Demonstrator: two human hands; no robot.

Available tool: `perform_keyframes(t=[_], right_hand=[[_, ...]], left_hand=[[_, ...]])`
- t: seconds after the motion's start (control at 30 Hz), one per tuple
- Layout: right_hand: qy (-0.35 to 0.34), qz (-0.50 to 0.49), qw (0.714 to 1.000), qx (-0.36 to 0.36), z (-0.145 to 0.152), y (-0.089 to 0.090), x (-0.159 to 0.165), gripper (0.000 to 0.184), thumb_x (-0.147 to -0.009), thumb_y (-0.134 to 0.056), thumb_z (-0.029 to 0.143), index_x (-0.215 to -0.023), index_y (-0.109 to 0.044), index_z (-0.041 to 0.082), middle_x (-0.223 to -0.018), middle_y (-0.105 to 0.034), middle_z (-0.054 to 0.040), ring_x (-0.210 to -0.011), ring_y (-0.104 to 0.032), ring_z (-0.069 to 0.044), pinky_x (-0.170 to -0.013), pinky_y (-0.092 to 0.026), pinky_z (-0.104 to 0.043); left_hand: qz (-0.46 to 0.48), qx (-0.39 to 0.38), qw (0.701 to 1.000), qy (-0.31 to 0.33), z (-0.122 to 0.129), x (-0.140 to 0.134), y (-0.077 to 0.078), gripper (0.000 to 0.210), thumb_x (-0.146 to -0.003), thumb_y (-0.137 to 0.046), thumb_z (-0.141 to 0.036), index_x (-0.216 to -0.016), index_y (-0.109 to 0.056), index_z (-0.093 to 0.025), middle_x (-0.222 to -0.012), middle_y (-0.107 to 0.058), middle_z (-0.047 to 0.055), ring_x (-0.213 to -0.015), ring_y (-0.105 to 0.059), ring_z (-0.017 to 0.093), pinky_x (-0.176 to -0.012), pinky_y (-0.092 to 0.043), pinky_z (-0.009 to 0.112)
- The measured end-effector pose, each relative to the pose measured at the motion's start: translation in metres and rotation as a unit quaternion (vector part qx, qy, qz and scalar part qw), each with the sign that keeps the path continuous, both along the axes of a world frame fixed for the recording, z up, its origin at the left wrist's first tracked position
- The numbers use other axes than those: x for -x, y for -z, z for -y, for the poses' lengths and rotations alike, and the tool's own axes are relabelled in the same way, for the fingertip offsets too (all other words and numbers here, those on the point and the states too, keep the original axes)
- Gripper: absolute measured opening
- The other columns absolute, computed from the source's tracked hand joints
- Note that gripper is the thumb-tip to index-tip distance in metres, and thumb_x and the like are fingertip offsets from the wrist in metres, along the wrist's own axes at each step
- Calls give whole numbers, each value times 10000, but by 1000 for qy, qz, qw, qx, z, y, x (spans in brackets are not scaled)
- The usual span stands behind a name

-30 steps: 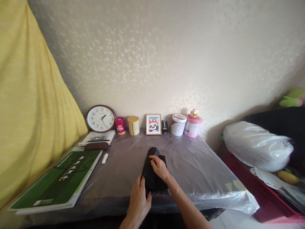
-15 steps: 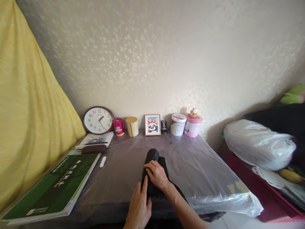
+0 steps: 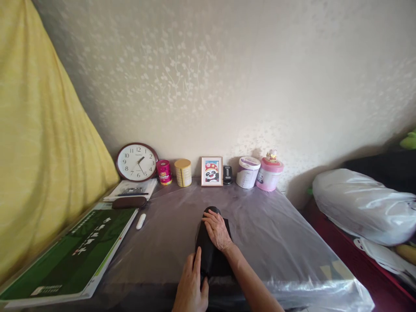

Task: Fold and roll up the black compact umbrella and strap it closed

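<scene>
A long, rounded bundle of black fabric [image 3: 204, 245] lies on the table, pointing away from me; I cannot tell what is inside. A flat black flap shows along its right side. My left hand [image 3: 192, 277] grips the near end at its left, index finger along the side and thumb at the end. Across the top near the far end rests my right hand [image 3: 217, 230], its fingers stretched out and lying on the fabric. My right forearm hides part of the near right side.
Plastic film covers the table [image 3: 273, 242]. A green book [image 3: 74, 255], a brown case [image 3: 129, 202] and a small white object [image 3: 141, 221] lie left. Along the wall stand a clock [image 3: 137, 162], several tubs and a picture frame [image 3: 212, 171]. A white plastic bag [image 3: 360, 203] sits right.
My right hand has slid forward along the bundle towards its far end, with its fingers flatter. My left hand stays at the near end. The view has shifted slightly.
</scene>
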State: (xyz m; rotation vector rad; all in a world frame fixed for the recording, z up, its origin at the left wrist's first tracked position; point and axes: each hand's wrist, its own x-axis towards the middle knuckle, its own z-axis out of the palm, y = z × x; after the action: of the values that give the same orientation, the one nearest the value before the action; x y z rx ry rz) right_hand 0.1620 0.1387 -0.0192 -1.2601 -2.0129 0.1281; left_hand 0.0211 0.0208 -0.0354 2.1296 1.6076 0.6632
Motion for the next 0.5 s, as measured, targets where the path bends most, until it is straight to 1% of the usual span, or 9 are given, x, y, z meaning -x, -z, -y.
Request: perform_keyframes(t=[0.07, 0.13, 0.17, 0.2, 0.23, 0.3, 0.33, 0.4, 0.5], right_hand=[[1, -4, 1000, -6, -10, 1, -1, 290, -895, -384, 207, -1031, -638, 240, -1169, -618, -51, -1223, -438, -202, -1039, -284, -465], [6, -29, 999, -13, -19, 2, -4, 288, -882, -391, 215, -1034, -635, 224, -1178, -611, -68, -1214, -449, -201, -1030, -311, -442], [18, -58, 998, -7, -23, 3, -7, 287, -870, -401, 226, -1040, -631, 211, -1188, -603, -79, -1207, -456, -204, -1024, -324, -430], [43, -104, 994, 13, -26, 3, -10, 288, -855, -415, 242, -1047, -626, 197, -1196, -596, -88, -1196, -466, -206, -1018, -336, -413], [80, -160, 983, 45, -28, 3, -15, 301, -840, -424, 264, -1054, -618, 183, -1192, -595, -99, -1173, -486, -210, -1006, -351, -397], [161, -259, 945, 120, -28, 3, -29, 347, -817, -419, 311, -1064, -604, 153, -1142, -614, -121, -1097, -539, -220, -966, -386, -374], [192, -290, 925, 151, -27, 3, -37, 366, -809, -410, 330, -1059, -600, 142, -1099, -629, -127, -1052, -563, -226, -939, -404, -367], [219, -312, 906, 182, -21, 4, -53, 368, -786, -410, 347, -1014, -610, 138, -1019, -650, -125, -990, -586, -235, -885, -433, -354], [213, -328, 893, 224, -10, 6, -68, 327, -755, -426, 346, -920, -623, 143, -907, -666, -107, -887, -613, -223, -748, -483, -310]], left_hand=[[12, 3, 1000, 0, -1, 0, 1, 642, -760, -327, -169, -1380, -194, -73, -1315, -400, 171, -1232, -400, 242, -1031, -338, 393], [25, 5, 1000, -5, -1, 0, 1, 643, -755, -328, -169, -1380, -204, -79, -1308, -410, 167, -1228, -406, 243, -1029, -341, 398], [32, 5, 999, -8, -1, 0, 1, 644, -754, -331, -172, -1380, -207, -85, -1302, -417, 163, -1223, -412, 242, -1025, -345, 395], [40, 4, 999, -10, -1, 0, 2, 646, -753, -334, -176, -1380, -207, -90, -1293, -426, 158, -1214, -421, 238, -1021, -351, 390], [47, 4, 999, -10, -1, 0, 2, 647, -754, -336, -182, -1381, -205, -92, -1286, -432, 156, -1206, -430, 236, -1017, -356, 386], [60, 4, 998, -9, -1, 1, 3, 645, -761, -337, -197, -1382, -199, -90, -1280, -431, 157, -1196, -437, 236, -1008, -366, 386], [68, 2, 998, -9, 0, 1, 4, 643, -764, -337, -204, -1382, -198, -92, -1279, -429, 157, -1191, -440, 236, -1003, -372, 386], [85, -5, 996, -12, 0, 2, 5, 636, -767, -345, -214, -1380, -209, -110, -1270, -432, 145, -1180, -449, 231, -993, -383, 381], [110, -13, 994, -18, 0, 2, 8, 624, -766, -364, -223, -1371, -236, -141, -1230, -458, 122, -1147, -475, 219, -979, -396, 370]])
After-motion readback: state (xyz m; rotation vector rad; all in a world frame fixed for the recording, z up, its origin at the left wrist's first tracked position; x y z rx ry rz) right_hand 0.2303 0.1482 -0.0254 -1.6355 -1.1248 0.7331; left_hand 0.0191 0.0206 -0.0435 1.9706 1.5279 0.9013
